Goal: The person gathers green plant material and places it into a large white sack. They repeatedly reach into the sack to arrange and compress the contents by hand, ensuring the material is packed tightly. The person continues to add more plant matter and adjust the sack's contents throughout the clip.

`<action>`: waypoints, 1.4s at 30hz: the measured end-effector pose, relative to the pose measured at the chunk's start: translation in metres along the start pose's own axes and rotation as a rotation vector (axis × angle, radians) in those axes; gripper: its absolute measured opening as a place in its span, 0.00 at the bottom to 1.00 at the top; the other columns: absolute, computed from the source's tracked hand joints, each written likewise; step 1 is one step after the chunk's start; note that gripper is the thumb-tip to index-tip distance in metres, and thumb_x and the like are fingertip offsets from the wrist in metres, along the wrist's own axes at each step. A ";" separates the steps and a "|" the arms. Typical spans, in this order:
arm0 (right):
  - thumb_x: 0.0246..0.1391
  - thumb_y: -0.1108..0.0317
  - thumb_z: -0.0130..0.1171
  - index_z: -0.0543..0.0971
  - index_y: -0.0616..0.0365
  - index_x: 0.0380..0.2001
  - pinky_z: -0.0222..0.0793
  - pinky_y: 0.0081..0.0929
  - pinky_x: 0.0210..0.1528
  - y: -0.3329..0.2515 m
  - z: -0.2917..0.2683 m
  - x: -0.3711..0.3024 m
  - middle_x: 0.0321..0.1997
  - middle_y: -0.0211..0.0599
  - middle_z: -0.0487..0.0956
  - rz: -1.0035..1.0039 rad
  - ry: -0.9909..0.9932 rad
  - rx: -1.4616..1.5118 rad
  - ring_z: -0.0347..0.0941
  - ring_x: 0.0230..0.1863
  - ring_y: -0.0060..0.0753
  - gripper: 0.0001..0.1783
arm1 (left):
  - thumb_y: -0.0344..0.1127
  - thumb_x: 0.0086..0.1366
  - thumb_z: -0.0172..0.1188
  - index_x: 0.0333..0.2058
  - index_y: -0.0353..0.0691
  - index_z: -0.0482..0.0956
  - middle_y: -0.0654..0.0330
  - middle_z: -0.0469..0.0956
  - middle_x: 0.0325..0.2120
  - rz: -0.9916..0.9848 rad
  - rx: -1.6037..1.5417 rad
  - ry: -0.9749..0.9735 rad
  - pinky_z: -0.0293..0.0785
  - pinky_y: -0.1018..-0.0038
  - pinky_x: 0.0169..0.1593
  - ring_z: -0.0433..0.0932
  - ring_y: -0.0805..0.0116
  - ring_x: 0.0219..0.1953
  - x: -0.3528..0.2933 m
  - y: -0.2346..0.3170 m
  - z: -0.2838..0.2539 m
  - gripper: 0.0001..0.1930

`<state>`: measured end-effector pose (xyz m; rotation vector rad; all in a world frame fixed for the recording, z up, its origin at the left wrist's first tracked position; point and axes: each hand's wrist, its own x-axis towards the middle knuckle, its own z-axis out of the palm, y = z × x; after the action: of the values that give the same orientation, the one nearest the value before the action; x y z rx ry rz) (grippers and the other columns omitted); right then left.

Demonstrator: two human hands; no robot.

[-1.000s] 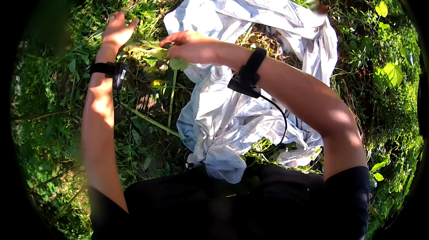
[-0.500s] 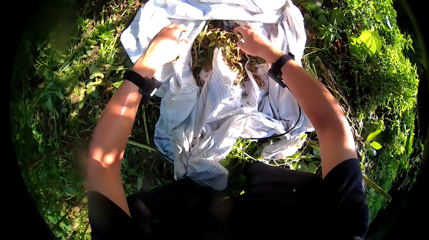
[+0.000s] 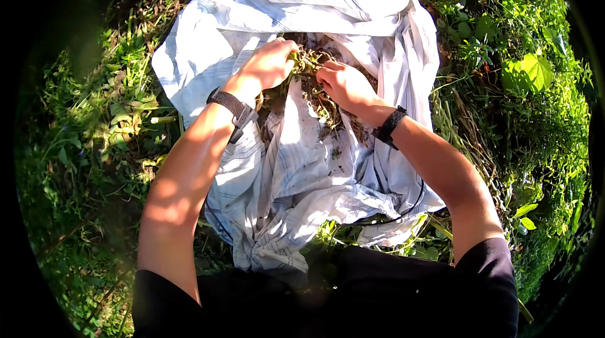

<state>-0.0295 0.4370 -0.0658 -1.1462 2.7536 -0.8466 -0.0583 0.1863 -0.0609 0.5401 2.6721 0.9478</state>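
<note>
Sunlit green weeds (image 3: 88,143) cover the ground all round, w/ a broad bright-green leaf (image 3: 529,72) near the R edge of my view. In the middle I see a crumpled white cotton cloth w/ thin blue stripes (image 3: 283,17), bunched into a rough ring w/ folds running twd the wearer's black clothing (image 3: 384,275). A tangled clump of brownish dried stems and leaves (image 3: 322,102) sits inside the cloth, b/w both hands; loose bits are scattered on the inner folds below it.

L hand (image 3: 268,66) comes in from the left over the cloth, fingers curled in on the clump's upper L part, gripping some of it. R hand (image 3: 345,88) is opposite, fingers bent and touching the clump's R side; can't tell from my end if it's actually holding any. Each wrist wears a black strap (image 3: 232,111), and a thin black cable (image 3: 417,198) curves along the cloth's lower R.
</note>
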 end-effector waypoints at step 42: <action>0.52 0.73 0.64 0.79 0.57 0.53 0.76 0.33 0.51 0.022 -0.038 -0.030 0.44 0.42 0.83 0.560 0.089 0.395 0.80 0.44 0.37 0.23 | 0.42 0.51 0.80 0.62 0.43 0.72 0.46 0.73 0.54 0.131 -0.070 -0.253 0.72 0.59 0.63 0.75 0.47 0.58 0.047 0.031 0.040 0.40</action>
<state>-0.0309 0.4879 -0.0493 -0.2571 2.5760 -1.2781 -0.0780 0.2505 -0.0767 0.7714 2.3946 0.9352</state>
